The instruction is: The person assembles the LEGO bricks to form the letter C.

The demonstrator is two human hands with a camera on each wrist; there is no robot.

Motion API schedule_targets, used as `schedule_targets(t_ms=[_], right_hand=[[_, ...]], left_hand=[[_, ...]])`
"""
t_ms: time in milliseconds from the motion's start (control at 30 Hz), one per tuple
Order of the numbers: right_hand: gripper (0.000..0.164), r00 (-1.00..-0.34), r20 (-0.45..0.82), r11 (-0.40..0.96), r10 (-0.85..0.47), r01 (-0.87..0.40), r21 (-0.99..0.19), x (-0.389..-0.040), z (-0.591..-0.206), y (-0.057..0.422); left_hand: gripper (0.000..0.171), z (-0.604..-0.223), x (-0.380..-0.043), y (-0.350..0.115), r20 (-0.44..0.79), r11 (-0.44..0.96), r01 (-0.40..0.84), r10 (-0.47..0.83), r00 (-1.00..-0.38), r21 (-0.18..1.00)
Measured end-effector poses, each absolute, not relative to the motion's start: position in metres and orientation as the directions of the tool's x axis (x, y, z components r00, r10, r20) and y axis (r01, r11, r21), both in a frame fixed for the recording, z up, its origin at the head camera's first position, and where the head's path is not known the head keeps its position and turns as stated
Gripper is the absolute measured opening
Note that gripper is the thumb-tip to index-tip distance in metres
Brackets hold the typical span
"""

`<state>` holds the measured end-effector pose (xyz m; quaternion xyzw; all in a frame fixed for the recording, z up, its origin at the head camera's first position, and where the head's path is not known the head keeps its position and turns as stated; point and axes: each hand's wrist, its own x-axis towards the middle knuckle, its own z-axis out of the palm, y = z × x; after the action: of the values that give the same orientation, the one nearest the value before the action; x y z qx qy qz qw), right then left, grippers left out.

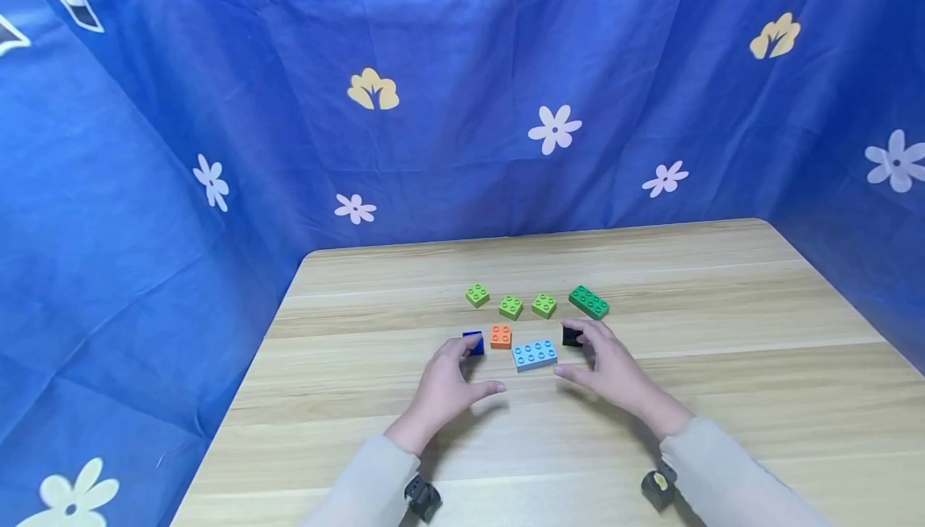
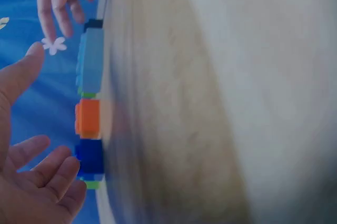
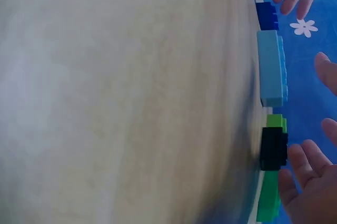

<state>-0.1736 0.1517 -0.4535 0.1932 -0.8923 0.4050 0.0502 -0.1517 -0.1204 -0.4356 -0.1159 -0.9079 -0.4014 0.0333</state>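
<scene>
My left hand [image 1: 446,382] hovers over the table with thumb and fingers spread apart, its fingertips close to a dark blue brick [image 1: 478,345]. Opposite it, my right hand [image 1: 614,368] has the same spread, and its fingers partly cover a black brick [image 1: 570,337]. Neither hand holds anything. Between them lie a small orange brick [image 1: 501,337] and a longer light blue brick [image 1: 535,356]. In the left wrist view the fingers overlap the edge of the dark blue brick [image 2: 92,158]; contact is unclear. The right wrist view has fingertips beside the black brick [image 3: 272,149].
Farther back sit three lime green bricks, at left [image 1: 477,295], centre [image 1: 511,308] and right [image 1: 544,305], plus a long dark green brick [image 1: 588,302]. All stand on a wood-grain table [image 1: 347,463]. A blue patterned cloth [image 1: 448,141] hangs behind and beside it.
</scene>
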Motion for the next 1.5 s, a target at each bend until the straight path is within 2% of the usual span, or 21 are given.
schedule_targets(t_ms=[367, 967, 1333, 1500], right_hand=[[0.073, -0.918, 0.208, 0.574, -0.339, -0.376, -0.727, -0.177, -0.464, 0.141], [0.061, -0.919, 0.205, 0.601, -0.338, -0.378, -0.704, -0.183, -0.469, 0.131], [0.05, -0.906, 0.245, 0.603, -0.345, -0.414, -0.683, -0.185, -0.473, 0.13], [0.043, -0.905, 0.235, 0.585, -0.356, -0.412, -0.699, -0.184, -0.473, 0.129]], left_hand=[[0.075, -0.445, -0.157, -0.106, 0.052, 0.643, 0.188, 0.224, -0.973, 0.743], [0.059, -0.452, -0.17, -0.088, 0.069, 0.644, 0.207, 0.232, -0.97, 0.737], [0.04, -0.452, -0.173, -0.083, 0.109, 0.676, 0.242, 0.233, -0.966, 0.696], [0.038, -0.451, -0.172, -0.083, 0.107, 0.684, 0.25, 0.245, -0.964, 0.685]])
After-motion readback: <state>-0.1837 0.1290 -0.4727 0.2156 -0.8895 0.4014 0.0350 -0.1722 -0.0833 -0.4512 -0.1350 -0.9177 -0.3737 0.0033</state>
